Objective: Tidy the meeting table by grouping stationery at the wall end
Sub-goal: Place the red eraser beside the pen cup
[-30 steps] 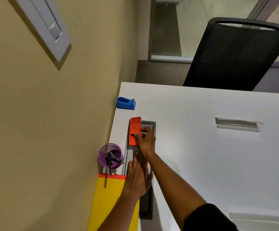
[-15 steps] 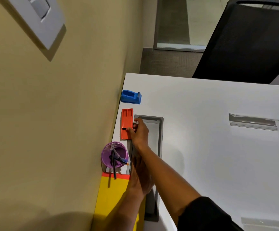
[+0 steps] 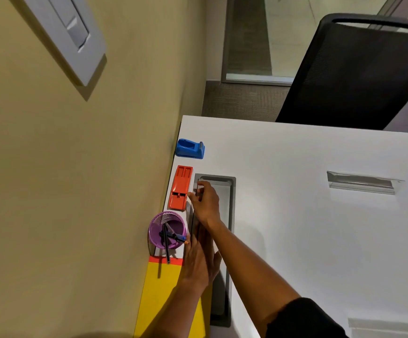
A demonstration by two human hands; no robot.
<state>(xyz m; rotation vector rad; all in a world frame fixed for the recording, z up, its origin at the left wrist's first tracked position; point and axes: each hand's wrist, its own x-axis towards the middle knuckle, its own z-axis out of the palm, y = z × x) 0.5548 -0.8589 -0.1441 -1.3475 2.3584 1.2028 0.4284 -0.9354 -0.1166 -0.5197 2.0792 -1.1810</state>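
The step in hand looks like the end of placing the orange case (image 3: 180, 187) in the row along the wall: it lies flat on the table (image 3: 295, 240) near the wall edge, between the blue dispenser (image 3: 189, 149) at its 12 o'clock and the purple cup (image 3: 167, 233) at its 6 o'clock, with the grey cable tray (image 3: 231, 203) just beside it at 3 o'clock. The right hand (image 3: 205, 203) sits at the case's 4 o'clock, fingers loosely curled and holding nothing; whether the fingertips touch the case's edge or are just off it I cannot tell. The left hand (image 3: 201, 259) lies flat with fingers straight, at the cup's 4 o'clock, over the edge of the yellow pad (image 3: 159, 289) and the tray's rim, gripping nothing. The next move, I judge, calls for the right hand to come clear without nudging the case, then a look down the rest of the table for stray stationery; none shows in this view. As to containers, the mesh cup holds a few pens or pencils leaning toward 5 o'clock, one dark one sticking out past the rim over the pad's red top strip. The case shows two shallow compartments at its far end, seemingly bare. The dispenser's well shows no roll that I can make out.
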